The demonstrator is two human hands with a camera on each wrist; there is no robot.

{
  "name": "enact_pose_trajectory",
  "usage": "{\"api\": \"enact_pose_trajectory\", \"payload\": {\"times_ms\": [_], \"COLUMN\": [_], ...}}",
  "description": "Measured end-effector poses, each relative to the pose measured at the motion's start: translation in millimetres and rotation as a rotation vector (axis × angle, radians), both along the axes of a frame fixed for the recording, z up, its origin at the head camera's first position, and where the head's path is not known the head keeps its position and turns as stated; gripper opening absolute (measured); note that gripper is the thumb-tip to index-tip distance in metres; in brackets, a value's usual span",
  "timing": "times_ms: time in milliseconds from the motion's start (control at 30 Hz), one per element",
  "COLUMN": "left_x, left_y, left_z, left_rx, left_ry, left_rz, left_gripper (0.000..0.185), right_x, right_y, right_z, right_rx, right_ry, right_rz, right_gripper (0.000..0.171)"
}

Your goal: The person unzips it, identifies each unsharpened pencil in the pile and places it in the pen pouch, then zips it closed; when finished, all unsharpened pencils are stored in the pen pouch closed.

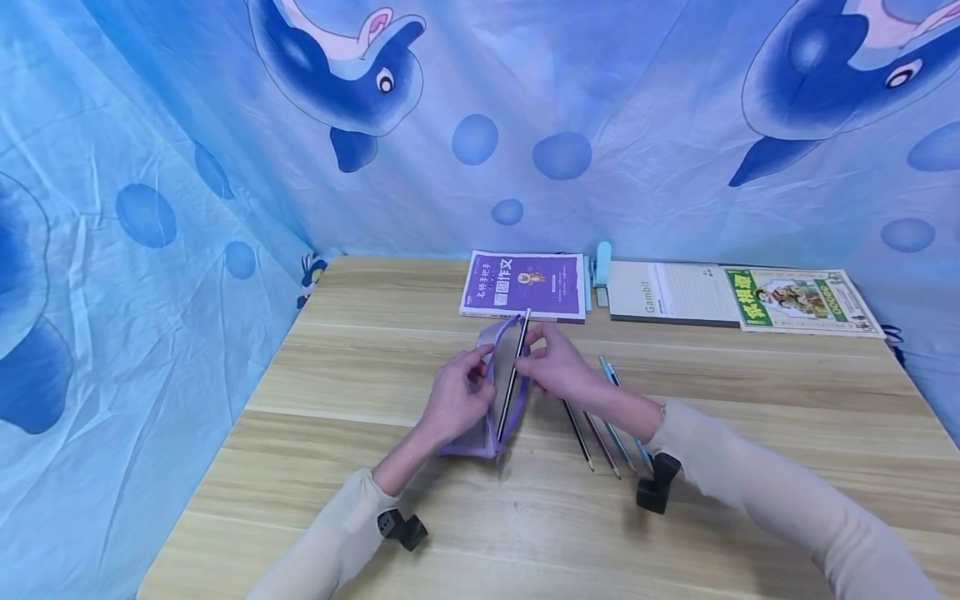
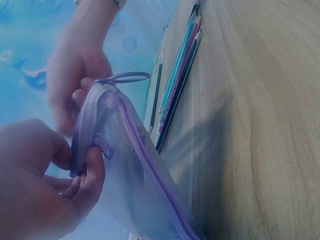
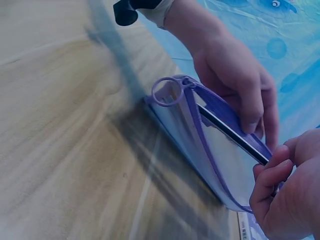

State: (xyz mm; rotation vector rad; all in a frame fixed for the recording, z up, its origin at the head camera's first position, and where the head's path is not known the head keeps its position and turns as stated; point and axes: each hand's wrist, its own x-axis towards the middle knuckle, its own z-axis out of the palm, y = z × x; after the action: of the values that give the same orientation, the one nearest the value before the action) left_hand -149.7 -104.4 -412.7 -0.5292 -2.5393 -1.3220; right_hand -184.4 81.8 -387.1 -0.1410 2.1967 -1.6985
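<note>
From the head view, the left hand [image 1: 453, 398] pinches the near edge of a purple mesh pencil pouch [image 1: 491, 392] that stands on the wooden table [image 1: 337, 400], thumb and fingers curled round its rim. The right hand [image 1: 558, 367] pinches a black pencil [image 1: 512, 379] at its upper part; the pencil's lower end sits inside the pouch mouth, between the two hands. Just right of the right fingers lie several loose pencils [image 1: 603, 425]; beyond the fingertips rest a purple book [image 1: 525, 285] and a notebook [image 1: 675, 292].

In the left wrist view, the left fingers [image 2: 92, 172] curl over the pouch's zipper edge [image 2: 130, 145], with the zipper ring [image 2: 122, 77] above them.

In the right wrist view, the right fingers [image 3: 272, 175] are closed on the pencil, which lies slanted inside the pouch.
</note>
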Motion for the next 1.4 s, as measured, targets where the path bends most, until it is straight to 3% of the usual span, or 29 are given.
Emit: {"api": "enact_pose_trajectory", "payload": {"times_ms": [500,800,900,1000,1167,1300,1400], "left_x": [0.1,0.3,0.5,0.1,-0.9,-1.8,-2.3], "left_y": [0.4,-1.0,-1.8,-2.8,-8.0,-14.8,-20.3], "left_z": [-1.6,-2.1,-1.8,-2.2,-1.8,-3.5,-4.2], "left_rx": [0.013,0.018,0.017,0.021,0.022,-0.002,-0.029], "left_ry": [0.0,-0.004,0.003,0.012,0.039,0.04,0.016], "left_rz": [-0.016,-0.026,-0.029,-0.041,-0.064,-0.094,-0.152], "left_gripper": [0.054,0.054,0.055,0.053,0.05,0.047,0.045], "right_x": [2.9,4.4,2.0,-4.0,-17.2,-24.5,-27.1], "right_y": [-6.3,-3.0,3.5,14.9,36.9,49.2,53.4], "right_z": [-7.0,-6.4,-7.4,-7.9,-8.0,-13.5,-18.9], "right_rx": [0.069,0.145,0.191,0.272,0.505,0.693,0.755], "right_ry": [0.04,0.075,0.127,0.281,0.633,0.859,0.997], "right_rz": [0.041,0.043,0.049,0.057,0.089,0.194,0.3], "right_gripper": [0.037,0.027,0.026,0.023,0.028,0.046,0.048]}}
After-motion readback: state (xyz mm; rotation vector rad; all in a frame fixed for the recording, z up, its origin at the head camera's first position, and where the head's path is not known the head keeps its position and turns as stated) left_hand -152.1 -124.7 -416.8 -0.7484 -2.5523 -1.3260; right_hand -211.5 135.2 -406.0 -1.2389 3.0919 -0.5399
